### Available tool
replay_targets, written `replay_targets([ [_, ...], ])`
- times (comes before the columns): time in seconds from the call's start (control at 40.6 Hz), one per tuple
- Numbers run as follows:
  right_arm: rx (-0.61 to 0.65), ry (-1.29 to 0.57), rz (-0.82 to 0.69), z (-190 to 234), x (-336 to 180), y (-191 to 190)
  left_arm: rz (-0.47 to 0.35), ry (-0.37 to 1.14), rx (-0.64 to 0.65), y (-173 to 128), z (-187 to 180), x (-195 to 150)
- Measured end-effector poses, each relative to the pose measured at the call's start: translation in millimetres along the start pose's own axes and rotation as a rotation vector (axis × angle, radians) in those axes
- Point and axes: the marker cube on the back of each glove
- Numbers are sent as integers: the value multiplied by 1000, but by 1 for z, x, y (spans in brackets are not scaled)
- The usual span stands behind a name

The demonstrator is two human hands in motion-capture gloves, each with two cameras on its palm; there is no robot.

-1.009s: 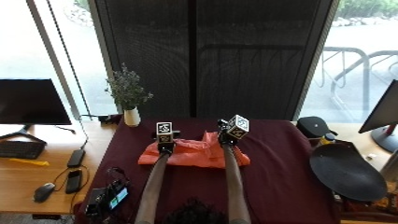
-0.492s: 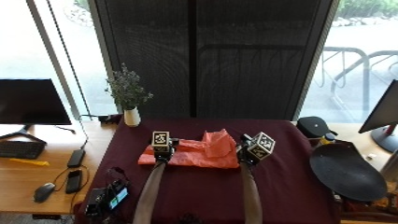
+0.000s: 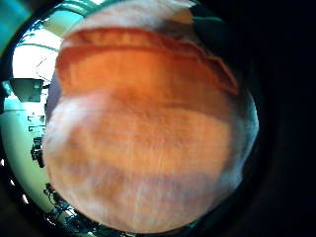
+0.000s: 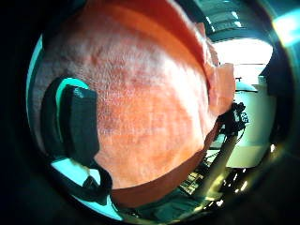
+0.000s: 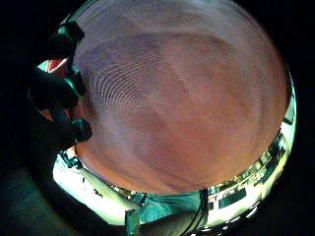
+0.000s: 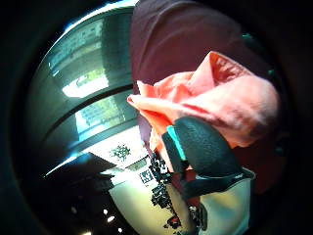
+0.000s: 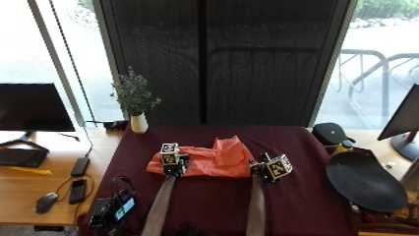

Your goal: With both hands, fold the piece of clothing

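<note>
Right hand [image 7: 260, 170] unchanged; both grips pinch orange garment [image 7: 209, 160], long axis left-right; left hand [image 7: 174, 164].

No text, label, brand or number can be read on anything.

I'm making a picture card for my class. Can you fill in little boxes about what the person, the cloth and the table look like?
Clothing: orange garment, bunched, one flap sticking up near its middle
Lies on: table with dark red cloth
Left hand: on the garment's left part, cloth close under the palm; fingers not clear
Right hand: at the garment's right edge, thumb on a fold of it
Fold: not yet neat
Nearby: plant in a white vase, a monitor, a black round seat
</note>
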Motion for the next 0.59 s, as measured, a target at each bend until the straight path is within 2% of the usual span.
replay_targets([
  [0.074,-16,-41,-34,7,-4,2,0,-27,4,-2,3,-1],
  [0.172,51,-56,53,8,-2,5,-26,-73,50,-8,2,-5],
  [0.246,81,-74,75,8,-3,6,-36,-73,36,-7,3,-5],
  [0.344,31,-131,81,8,-13,14,-19,-61,30,-8,1,-2],
  [0.394,-10,-179,80,6,-24,21,8,-51,40,-10,-2,0],
  [0.467,-16,-232,20,3,-50,28,-10,-40,-9,-5,-11,1],
  [0.59,8,-184,-37,8,-104,40,-12,75,-117,17,-39,3],
])
